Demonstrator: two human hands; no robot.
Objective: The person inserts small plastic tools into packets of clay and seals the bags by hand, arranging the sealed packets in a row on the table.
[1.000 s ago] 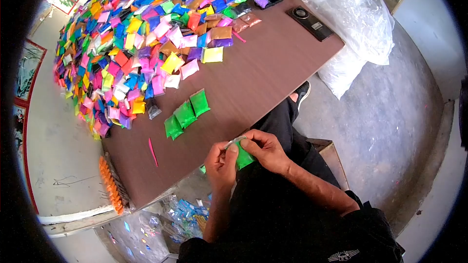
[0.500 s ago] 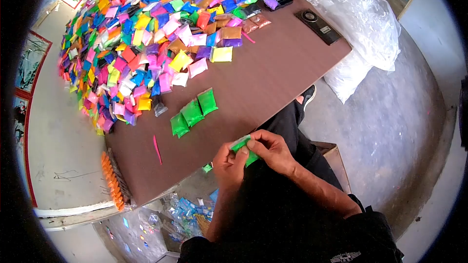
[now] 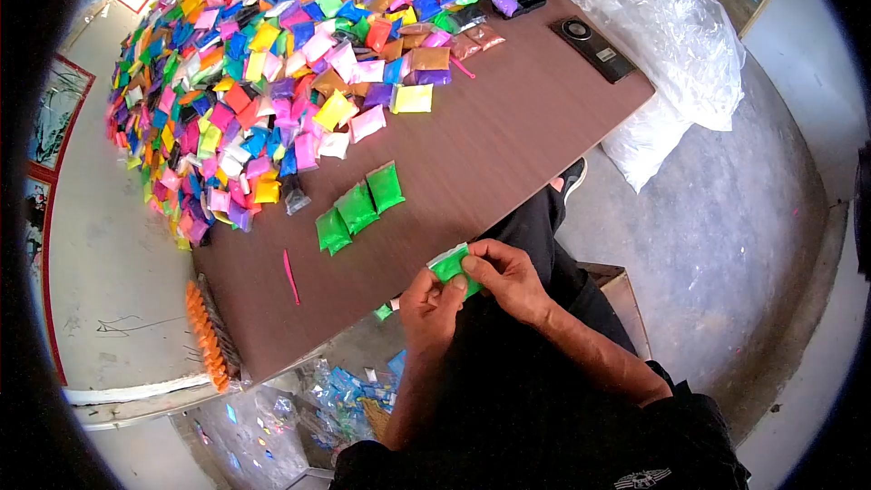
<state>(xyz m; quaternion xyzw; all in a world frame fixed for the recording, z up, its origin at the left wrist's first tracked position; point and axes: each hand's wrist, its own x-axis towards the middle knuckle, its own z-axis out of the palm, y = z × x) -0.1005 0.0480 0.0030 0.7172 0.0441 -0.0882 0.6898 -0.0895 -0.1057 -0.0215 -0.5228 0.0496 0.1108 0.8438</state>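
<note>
Both hands pinch one small bright green packet [image 3: 448, 264] just past the table's near edge, over my lap. My left hand [image 3: 430, 308] grips its lower left side. Thumb and fingers of my right hand [image 3: 508, 281] close on its right side. The packet's pale top strip faces away from me; its lower part is partly hidden by my fingers. On the table beyond lie three green packets [image 3: 357, 209] in an overlapping row. A thin pink plastic stick [image 3: 291, 277] lies to their left, nearer me.
A large heap of multicoloured packets [image 3: 272, 82] covers the far left of the brown table [image 3: 508, 145]. A dark device with a round dial [image 3: 594, 49] lies at the right, beside a clear plastic bag [image 3: 671, 63]. An orange-bristled brush [image 3: 207, 336] sits at the left edge.
My fingers have shifted on the green packet, and more of its front face now shows between them. The packets on the table stay in place.
</note>
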